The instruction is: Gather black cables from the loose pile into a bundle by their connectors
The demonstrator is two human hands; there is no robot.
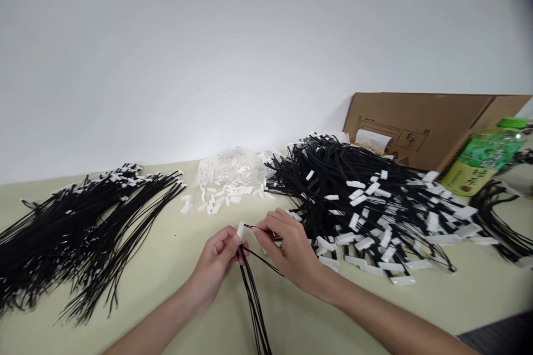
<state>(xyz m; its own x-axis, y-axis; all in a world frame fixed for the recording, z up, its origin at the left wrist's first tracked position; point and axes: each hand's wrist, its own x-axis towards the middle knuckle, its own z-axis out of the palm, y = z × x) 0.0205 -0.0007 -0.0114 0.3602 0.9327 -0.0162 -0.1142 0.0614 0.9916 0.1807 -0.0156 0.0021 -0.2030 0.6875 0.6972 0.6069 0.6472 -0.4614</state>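
Between thumb and fingers my left hand (220, 252) pinches a white plastic connector (240, 229), tilted nearly upright. Several black cables (253, 302) hang down from it toward the bottom of the view. Just to its right, my right hand (287, 244) is closed in a pinch on one thin black cable (249, 226) whose near end reaches the connector's upper side. Whether that end sits inside the connector I cannot tell. Behind both hands, loose small white connectors (216, 197) lie scattered in front of a clear plastic bag (237, 166) with more of them.
A heap of black cables (83, 222) lies on the table's left. At the right is a big pile of cables with white connectors (333, 177). Behind it, a cardboard box (412, 122) leans near the wall, beside a tilted green-capped bottle (485, 158).
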